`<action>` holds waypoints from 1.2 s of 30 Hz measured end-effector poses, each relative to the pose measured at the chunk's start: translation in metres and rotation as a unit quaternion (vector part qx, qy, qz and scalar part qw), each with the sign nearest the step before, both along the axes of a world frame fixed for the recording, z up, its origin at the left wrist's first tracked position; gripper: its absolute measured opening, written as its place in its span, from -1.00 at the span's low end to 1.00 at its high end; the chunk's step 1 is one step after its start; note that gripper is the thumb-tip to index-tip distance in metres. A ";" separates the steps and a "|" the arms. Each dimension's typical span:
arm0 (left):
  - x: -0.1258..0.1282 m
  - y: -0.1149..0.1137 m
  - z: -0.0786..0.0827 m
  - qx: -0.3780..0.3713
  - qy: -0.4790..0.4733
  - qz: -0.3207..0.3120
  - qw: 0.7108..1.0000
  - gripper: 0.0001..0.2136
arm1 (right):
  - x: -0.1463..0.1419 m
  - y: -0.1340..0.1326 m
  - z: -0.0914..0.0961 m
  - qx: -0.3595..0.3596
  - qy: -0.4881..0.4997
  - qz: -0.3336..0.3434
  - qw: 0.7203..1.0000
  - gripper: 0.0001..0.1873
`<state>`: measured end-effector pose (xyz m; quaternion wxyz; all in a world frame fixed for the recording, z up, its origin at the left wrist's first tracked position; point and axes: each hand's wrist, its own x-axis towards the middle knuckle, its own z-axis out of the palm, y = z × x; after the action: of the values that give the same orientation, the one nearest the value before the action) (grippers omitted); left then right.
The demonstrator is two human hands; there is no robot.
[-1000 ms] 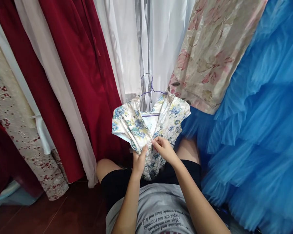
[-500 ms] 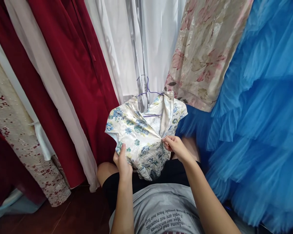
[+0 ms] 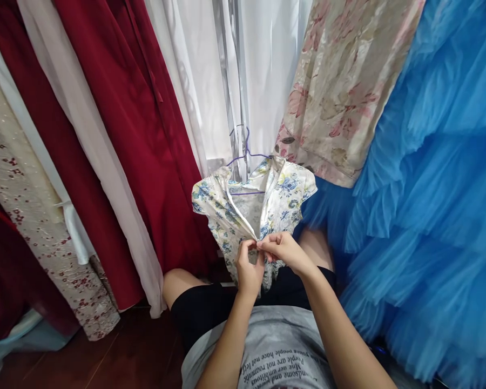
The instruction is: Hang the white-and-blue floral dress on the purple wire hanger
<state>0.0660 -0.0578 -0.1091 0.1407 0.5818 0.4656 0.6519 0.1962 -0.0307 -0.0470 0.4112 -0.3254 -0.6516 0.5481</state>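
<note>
We look down at a floral cap-sleeved garment (image 3: 281,208), hung by its shoulders on a purple wire hanger (image 3: 248,146) in front of our knees; its lower end is bunched and partly hidden, so we cannot tell blouse from dress. Our left hand (image 3: 250,270) and right hand (image 3: 283,249) meet at the point of its V-shaped opening, thumbs and fingertips of both pinching the cloth there; any fastening between them is too small to make out.

If we pull unevenly, we think the smooth cloth could pucker or slip from the pinch, and a hard tug toward us could drag a shoulder off the hanger. The sleeve on our right sits near the blue tulle skirt (image 3: 421,216), which might snag.

The garment's long axis runs away from us: its neck faces the white hanging fabric (image 3: 267,75), its lower end our black shorts (image 3: 204,305)
</note>
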 end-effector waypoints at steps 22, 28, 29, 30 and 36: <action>-0.054 0.074 0.160 0.103 0.158 -0.075 0.979 -0.69 | -0.031 0.076 0.117 0.132 0.159 -0.178 0.962 -0.82; -0.041 0.098 0.209 0.182 0.255 -0.050 0.948 -0.84 | -0.034 0.095 0.104 0.210 0.082 -0.265 0.938 -0.75; -0.045 0.101 0.212 0.195 0.227 -0.034 0.954 -0.84 | -0.036 0.098 0.097 0.208 0.059 -0.287 0.933 -0.75; -0.052 0.105 0.215 0.207 0.187 -0.016 0.960 -0.85 | -0.038 0.100 0.088 0.198 0.043 -0.298 0.933 -0.75; -0.152 0.144 0.204 0.132 -0.308 0.008 0.942 -0.81 | -0.052 0.082 0.039 0.126 0.058 -0.246 0.959 -0.73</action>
<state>-0.0856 0.0867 0.0947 0.1939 0.3623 0.3135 0.8561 0.1439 0.0511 -0.0079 0.6079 -0.3894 -0.5900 0.3615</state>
